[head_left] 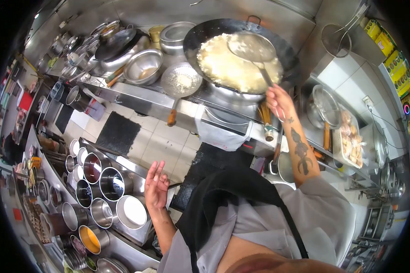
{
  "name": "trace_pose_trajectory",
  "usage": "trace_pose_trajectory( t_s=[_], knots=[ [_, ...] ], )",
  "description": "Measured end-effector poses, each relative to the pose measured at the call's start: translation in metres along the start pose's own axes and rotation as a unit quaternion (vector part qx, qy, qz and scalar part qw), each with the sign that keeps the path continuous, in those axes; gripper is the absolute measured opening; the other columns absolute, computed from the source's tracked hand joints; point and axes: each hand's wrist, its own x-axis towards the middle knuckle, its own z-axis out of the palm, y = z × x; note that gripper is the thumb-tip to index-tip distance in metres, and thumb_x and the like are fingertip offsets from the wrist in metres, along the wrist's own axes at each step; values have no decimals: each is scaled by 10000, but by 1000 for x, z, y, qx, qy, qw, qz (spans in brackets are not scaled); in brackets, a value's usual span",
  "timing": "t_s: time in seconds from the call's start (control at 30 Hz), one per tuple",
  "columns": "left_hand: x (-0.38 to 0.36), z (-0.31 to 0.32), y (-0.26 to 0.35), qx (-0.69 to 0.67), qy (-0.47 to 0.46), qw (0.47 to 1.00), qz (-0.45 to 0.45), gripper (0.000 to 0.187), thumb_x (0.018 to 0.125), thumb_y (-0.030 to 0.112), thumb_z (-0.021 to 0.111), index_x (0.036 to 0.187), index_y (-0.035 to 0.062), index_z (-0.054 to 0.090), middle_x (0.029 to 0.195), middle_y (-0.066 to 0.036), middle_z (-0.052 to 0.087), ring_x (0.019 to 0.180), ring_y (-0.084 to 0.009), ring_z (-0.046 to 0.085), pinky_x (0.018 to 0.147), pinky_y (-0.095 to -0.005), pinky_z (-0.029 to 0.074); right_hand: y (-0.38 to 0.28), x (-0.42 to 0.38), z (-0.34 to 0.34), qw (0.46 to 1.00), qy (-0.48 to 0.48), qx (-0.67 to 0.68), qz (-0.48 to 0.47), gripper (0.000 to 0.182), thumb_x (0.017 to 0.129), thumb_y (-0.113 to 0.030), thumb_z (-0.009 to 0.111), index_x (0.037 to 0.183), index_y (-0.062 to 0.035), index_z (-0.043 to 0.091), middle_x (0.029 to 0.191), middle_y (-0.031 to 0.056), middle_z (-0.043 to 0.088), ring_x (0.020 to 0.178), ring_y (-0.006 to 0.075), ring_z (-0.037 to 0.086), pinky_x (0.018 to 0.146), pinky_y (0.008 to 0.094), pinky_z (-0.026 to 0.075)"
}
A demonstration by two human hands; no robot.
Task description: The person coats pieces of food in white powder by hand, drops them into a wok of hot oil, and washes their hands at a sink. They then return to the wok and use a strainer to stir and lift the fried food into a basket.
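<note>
My right hand (279,102) is closed around the handle of a round mesh strainer (251,45). The strainer's head lies over a large black wok (193,36), at the surface of the pale yellow, foaming contents (214,59). Whatever is under the foam is hidden. My left hand (156,185) is held out beside the counter of pots, fingers extended and nothing in it. Left of the wok, a perforated ladle (181,81) with a wooden handle rests on the stove edge, pale bits in its bowl. Beside it sits a steel bowl (143,67).
Steel pots with dark liquids (115,183), a white-filled pot (131,212) and an orange-filled pot (90,239) line the left counter. A bamboo brush (265,120) stands below the wok. Right are another strainer (325,105) and a tray of pale pieces (349,141). Black mats (118,134) cover floor tiles.
</note>
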Motion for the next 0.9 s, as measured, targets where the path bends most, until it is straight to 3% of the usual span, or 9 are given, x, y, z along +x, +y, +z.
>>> trace_pose_trajectory(
  t_s=[0.17,0.3,0.47,0.5,0.57,0.63,0.73,0.9],
  knots=[
    [-6,-6,9,11,8,1000,17,548,882,86,561,1383,13,351,1383,-175,406,876,-143,555,718,-255,472,22,27,100,995,-82,-55,18,284,921,-63,451,1200,-61,398,680,24,481,423,99,388,352,234,296],
    [-19,-12,19,22,30,999,39,545,878,68,564,1378,6,355,1376,-174,411,883,-144,565,712,-258,481,68,49,156,983,-86,-160,18,232,918,-91,449,1148,-75,473,653,16,500,394,90,412,332,231,294],
    [-39,-29,25,8,66,996,66,556,865,38,568,1375,-2,352,1369,-182,413,869,-148,566,707,-256,488,130,65,169,937,-102,-331,-50,285,939,-141,431,1214,-104,497,591,-2,494,354,83,428,307,228,292],
    [-43,-30,26,4,76,995,69,557,864,37,568,1375,-2,352,1368,-186,411,866,-148,566,705,-255,488,146,77,159,928,-97,-357,-52,324,954,-169,425,1258,-72,481,599,1,501,350,65,414,320,229,318],
    [-51,-34,27,-2,91,993,77,559,861,33,567,1375,-3,351,1369,-193,408,862,-149,564,704,-253,489,182,106,129,833,-93,-508,-195,315,953,-179,429,1225,-37,501,636,64,561,398,145,499,376,291,390],
    [-57,-39,27,-3,98,992,85,561,859,29,565,1376,-5,350,1371,-200,402,860,-150,563,703,-251,489,217,129,100,689,-73,-626,-358,312,936,-188,447,1150,21,534,758,217,636,618,344,629,571,428,491],
    [-62,-37,26,-4,106,990,96,569,851,29,569,1374,-6,348,1375,-206,394,859,-154,564,702,-253,489,226,132,89,680,-82,-716,-135,311,913,-153,422,1122,35,555,859,280,628,812,437,613,747,518,479],
    [-56,-37,24,4,95,992,81,581,846,35,574,1376,-10,341,1383,-198,389,872,-154,559,701,-259,489,219,105,122,665,-76,-710,-219,288,920,-154,409,1099,26,546,744,272,613,736,436,610,682,531,478]
  ],
)
